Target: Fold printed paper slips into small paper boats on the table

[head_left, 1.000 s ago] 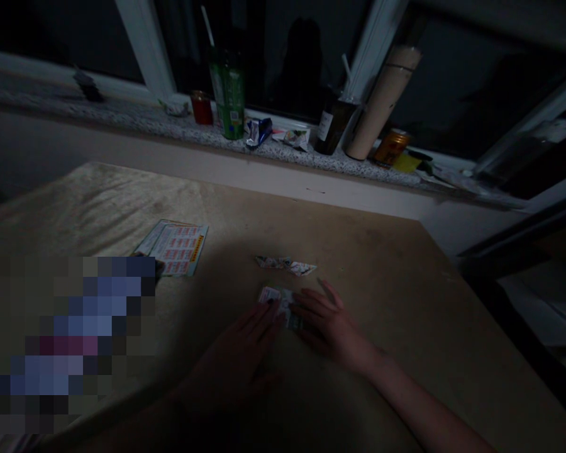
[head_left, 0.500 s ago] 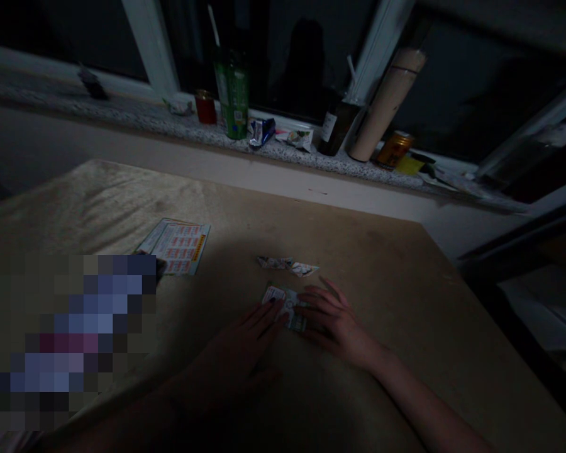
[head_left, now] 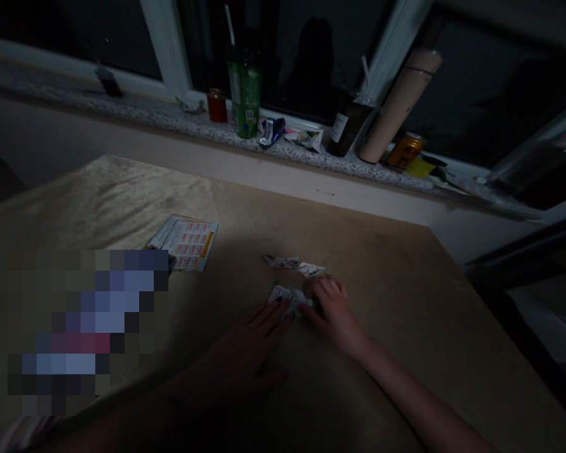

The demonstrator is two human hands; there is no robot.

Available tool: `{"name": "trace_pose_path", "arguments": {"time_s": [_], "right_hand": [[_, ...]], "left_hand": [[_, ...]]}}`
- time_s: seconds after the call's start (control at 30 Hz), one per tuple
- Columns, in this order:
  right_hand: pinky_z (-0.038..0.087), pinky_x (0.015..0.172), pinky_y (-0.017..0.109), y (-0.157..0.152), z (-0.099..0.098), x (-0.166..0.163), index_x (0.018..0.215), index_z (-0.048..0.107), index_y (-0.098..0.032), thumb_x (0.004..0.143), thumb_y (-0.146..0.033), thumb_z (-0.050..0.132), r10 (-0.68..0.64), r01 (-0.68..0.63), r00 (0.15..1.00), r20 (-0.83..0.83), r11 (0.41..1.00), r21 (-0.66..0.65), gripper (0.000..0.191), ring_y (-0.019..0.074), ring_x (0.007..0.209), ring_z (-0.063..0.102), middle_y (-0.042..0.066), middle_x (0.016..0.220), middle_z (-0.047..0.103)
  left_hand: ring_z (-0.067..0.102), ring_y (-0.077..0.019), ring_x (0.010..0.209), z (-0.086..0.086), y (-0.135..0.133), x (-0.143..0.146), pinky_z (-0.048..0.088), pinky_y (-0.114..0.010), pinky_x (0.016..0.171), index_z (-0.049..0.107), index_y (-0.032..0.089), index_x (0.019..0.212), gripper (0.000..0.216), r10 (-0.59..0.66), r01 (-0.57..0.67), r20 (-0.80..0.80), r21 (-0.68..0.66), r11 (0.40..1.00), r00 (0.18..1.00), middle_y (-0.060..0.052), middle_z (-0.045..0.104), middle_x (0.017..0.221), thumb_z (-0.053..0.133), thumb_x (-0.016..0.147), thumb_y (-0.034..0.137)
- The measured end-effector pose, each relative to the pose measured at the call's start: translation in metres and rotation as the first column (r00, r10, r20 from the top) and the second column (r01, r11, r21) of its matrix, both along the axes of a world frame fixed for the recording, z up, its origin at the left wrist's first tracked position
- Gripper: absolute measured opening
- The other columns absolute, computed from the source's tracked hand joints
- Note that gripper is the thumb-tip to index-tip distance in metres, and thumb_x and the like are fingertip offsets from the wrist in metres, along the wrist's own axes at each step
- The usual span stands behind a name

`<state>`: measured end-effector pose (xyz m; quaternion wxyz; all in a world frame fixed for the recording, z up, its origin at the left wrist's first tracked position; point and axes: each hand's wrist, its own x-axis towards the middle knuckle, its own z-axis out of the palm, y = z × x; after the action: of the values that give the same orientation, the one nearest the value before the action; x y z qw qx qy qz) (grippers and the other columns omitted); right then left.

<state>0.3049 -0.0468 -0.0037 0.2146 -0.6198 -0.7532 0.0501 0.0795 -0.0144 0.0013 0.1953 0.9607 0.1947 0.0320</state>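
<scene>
A small printed piece of paper (head_left: 280, 293) lies on the tabletop, partly covered by both hands. My left hand (head_left: 255, 333) rests flat on its left part, fingers stretched out and the thumb apart. At the right end, my right hand (head_left: 337, 314) has its fingers curled and its thumb at the edge, pinching the paper. Just beyond the hands lie two narrow folded paper pieces, a left one (head_left: 283, 262) and a right one (head_left: 312, 269), with pointed ends. Dim light hides detail of the folds.
Printed sheets (head_left: 193, 245) lie at the left, beside a pixelated area. Along the granite windowsill (head_left: 306, 151) stand a green cup (head_left: 246, 94) with a straw, a red jar (head_left: 217, 107), a dark bottle (head_left: 344, 129), a leaning beige cylinder (head_left: 400, 104) and a gold can (head_left: 405, 151).
My right hand has gone from spread fingers on the paper to curled fingers at its right end. The left hand stays flat on it. The view has shifted slightly.
</scene>
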Motion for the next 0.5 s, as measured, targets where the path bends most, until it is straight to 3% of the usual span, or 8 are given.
{"name": "trace_pose_path", "arguments": {"time_s": [0.23,0.5], "right_hand": [[0.032,0.089,0.038,0.009,-0.007,-0.007,0.089,0.057,-0.019,0.091,-0.032,0.047,-0.033,0.033,0.977,0.209,0.999,0.006,0.017,0.0217,0.092,0.049,0.005,0.09,0.058],[0.031,0.087,0.038,0.014,-0.008,-0.012,0.085,0.059,-0.019,0.092,-0.035,0.046,-0.094,0.095,0.961,0.259,0.995,0.007,0.023,0.0229,0.091,0.049,0.006,0.089,0.06]], "left_hand": [[0.012,-0.0248,0.138,-0.001,0.0,-0.001,0.017,-0.041,0.111,0.004,0.017,0.147,0.083,0.0,0.001,0.035,-0.047,0.999,0.999,-0.008,0.007,0.153,0.051,0.085,0.045],[0.013,-0.0274,0.138,-0.003,-0.001,0.001,0.017,-0.042,0.111,0.008,0.02,0.146,0.082,0.015,-0.012,0.045,-0.07,0.997,0.999,-0.008,0.009,0.153,0.053,0.084,0.045]]}}
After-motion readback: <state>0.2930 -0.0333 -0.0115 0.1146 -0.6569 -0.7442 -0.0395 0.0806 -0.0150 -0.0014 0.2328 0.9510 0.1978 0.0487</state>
